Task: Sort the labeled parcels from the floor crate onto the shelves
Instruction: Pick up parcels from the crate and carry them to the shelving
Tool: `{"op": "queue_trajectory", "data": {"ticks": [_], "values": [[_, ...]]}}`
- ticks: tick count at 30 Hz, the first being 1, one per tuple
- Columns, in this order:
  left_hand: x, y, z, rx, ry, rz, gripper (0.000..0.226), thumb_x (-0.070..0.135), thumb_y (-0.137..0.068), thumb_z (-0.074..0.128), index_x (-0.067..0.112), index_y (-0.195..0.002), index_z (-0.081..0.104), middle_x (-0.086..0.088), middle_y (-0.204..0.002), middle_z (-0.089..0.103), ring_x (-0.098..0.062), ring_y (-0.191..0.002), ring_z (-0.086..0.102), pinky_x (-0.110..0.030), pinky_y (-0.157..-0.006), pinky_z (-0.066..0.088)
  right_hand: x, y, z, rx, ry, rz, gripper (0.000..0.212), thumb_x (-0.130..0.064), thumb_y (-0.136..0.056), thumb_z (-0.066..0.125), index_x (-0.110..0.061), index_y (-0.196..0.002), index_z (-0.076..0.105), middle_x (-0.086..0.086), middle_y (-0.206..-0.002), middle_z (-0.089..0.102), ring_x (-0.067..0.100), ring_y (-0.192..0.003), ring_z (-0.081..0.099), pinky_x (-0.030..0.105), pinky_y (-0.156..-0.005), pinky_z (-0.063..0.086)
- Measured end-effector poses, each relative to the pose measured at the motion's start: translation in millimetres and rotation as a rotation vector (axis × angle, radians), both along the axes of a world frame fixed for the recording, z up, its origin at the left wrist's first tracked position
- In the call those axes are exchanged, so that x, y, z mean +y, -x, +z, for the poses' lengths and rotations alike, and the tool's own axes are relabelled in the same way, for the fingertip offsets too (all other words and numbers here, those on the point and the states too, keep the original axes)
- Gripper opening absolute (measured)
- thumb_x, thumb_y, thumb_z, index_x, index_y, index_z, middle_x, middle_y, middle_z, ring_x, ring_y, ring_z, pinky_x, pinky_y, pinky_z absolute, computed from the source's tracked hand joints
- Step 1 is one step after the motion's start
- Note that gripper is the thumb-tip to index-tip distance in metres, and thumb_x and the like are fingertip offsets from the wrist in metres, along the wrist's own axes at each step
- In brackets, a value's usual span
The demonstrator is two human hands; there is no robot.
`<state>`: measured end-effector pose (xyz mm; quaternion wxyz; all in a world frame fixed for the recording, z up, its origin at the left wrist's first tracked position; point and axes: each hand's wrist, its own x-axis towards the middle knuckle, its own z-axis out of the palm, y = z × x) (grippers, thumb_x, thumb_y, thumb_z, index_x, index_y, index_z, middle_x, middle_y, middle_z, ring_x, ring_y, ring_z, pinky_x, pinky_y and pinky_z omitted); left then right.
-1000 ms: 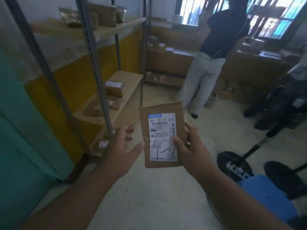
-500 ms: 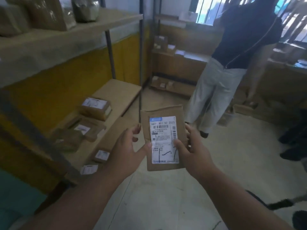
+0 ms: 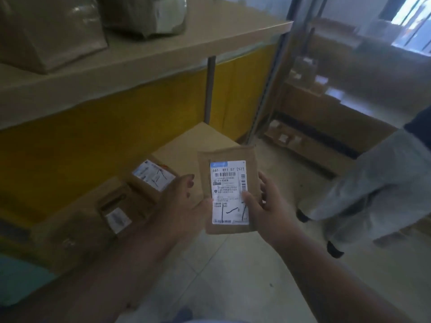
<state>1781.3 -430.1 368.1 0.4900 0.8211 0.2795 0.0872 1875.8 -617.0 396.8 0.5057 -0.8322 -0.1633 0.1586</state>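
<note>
Parcel (image 3: 229, 192) of brown cardboard stands upright between my hands, white label facing me. My right hand (image 3: 268, 206) grips its right edge, thumb pressed on the label. My left hand (image 3: 184, 201) touches its lower left edge with loose, uncurled fingers. Beyond my left hand, labeled boxes (image 3: 149, 180) sit on the lower shelf (image 3: 193, 148).

The lower shelf (image 3: 186, 145) is blocked at its near end by 2 boxes (image 3: 152, 177) (image 3: 115, 212); its far end is left bare. The way there is narrowed by a post (image 3: 210, 89) and the upper shelf (image 3: 163, 54) overhead. The floor (image 3: 233, 276) to the right is taken by a person's legs (image 3: 373, 183).
</note>
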Motion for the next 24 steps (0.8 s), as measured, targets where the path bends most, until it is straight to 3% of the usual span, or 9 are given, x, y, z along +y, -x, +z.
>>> {"op": "queue_trajectory", "data": {"ticks": [2, 3, 5, 8, 11, 15, 19, 24], "values": [[13, -21, 0, 0.033, -0.001, 0.067, 0.097, 0.074, -0.062, 0.056, 0.033, -0.147, 0.035, 0.009, -0.148, 0.044, -0.013, -0.129, 0.048, -0.048, -0.103, 0.047, 20, -35, -2, 0.013, 0.034, 0.041, 0.039, -0.023, -0.099, 0.06, -0.038, -0.129, 0.04, -0.033, -0.1, 0.057, -0.024, -0.075, 0.06, 0.006, -0.057, 0.05], [19, -30, -1, 0.048, -0.007, 0.093, 0.095, 0.072, -0.064, 0.059, 0.032, -0.148, 0.036, 0.009, -0.149, 0.044, -0.014, -0.131, 0.047, -0.047, -0.105, 0.045, 31, -54, -6, 0.028, 0.044, 0.066, 0.038, -0.022, -0.099, 0.06, -0.036, -0.13, 0.042, -0.033, -0.099, 0.058, -0.021, -0.076, 0.062, 0.008, -0.057, 0.051], [31, -49, -6, 0.07, -0.056, 0.152, 0.083, 0.059, -0.078, 0.066, 0.029, -0.149, 0.036, 0.007, -0.149, 0.044, -0.016, -0.134, 0.046, -0.045, -0.107, 0.044, 60, -90, -19, 0.048, 0.074, 0.118, 0.044, -0.025, -0.098, 0.061, -0.035, -0.136, 0.043, -0.027, -0.096, 0.066, -0.008, -0.082, 0.069, 0.023, -0.064, 0.06], [46, -71, -19, 0.136, -0.148, 0.262, 0.072, 0.05, -0.087, 0.066, 0.028, -0.149, 0.035, 0.006, -0.145, 0.049, -0.014, -0.124, 0.052, -0.037, -0.096, 0.048, 106, -143, -44, 0.072, 0.131, 0.232, 0.048, -0.036, -0.093, 0.064, -0.041, -0.136, 0.041, -0.019, -0.096, 0.071, 0.008, -0.083, 0.074, 0.044, -0.069, 0.063], [52, -87, -37, 0.179, -0.256, 0.351, 0.066, 0.045, -0.087, 0.068, 0.023, -0.144, 0.042, 0.001, -0.138, 0.054, -0.018, -0.121, 0.054, -0.037, -0.092, 0.049, 151, -190, -67, 0.066, 0.23, 0.371, 0.048, -0.036, -0.094, 0.062, -0.037, -0.137, 0.04, -0.021, -0.095, 0.066, 0.011, -0.09, 0.072, 0.047, -0.076, 0.062], [44, -110, -58, 0.285, -0.311, 0.482, 0.067, 0.056, -0.082, 0.055, 0.018, -0.137, 0.05, -0.006, -0.13, 0.059, -0.027, -0.117, 0.056, -0.044, -0.09, 0.05, 208, -246, -114, 0.056, 0.312, 0.547, 0.063, -0.065, -0.071, 0.059, -0.043, -0.126, 0.038, -0.002, -0.112, 0.07, 0.024, -0.098, 0.071, 0.051, -0.083, 0.059], [23, -135, -69, 0.383, -0.297, 0.618, 0.065, 0.056, -0.088, 0.048, 0.019, -0.141, 0.043, -0.004, -0.139, 0.052, -0.021, -0.123, 0.051, -0.039, -0.096, 0.046, 239, -270, -126, -0.02, 0.465, 0.749, 0.049, -0.038, -0.094, 0.06, -0.021, -0.138, 0.046, 0.004, -0.121, 0.068, 0.027, -0.107, 0.065, 0.04, -0.09, 0.054], [1, -162, -82, 0.497, -0.284, 0.733, 0.064, 0.051, -0.09, 0.056, 0.027, -0.145, 0.036, 0.003, -0.146, 0.045, -0.019, -0.132, 0.045, -0.04, -0.107, 0.041, 256, -284, -155, -0.135, 0.531, 0.898, 0.043, -0.038, -0.098, 0.056, -0.012, -0.131, 0.05, 0.012, -0.123, 0.067, 0.033, -0.111, 0.063, 0.037, -0.089, 0.048]]}}
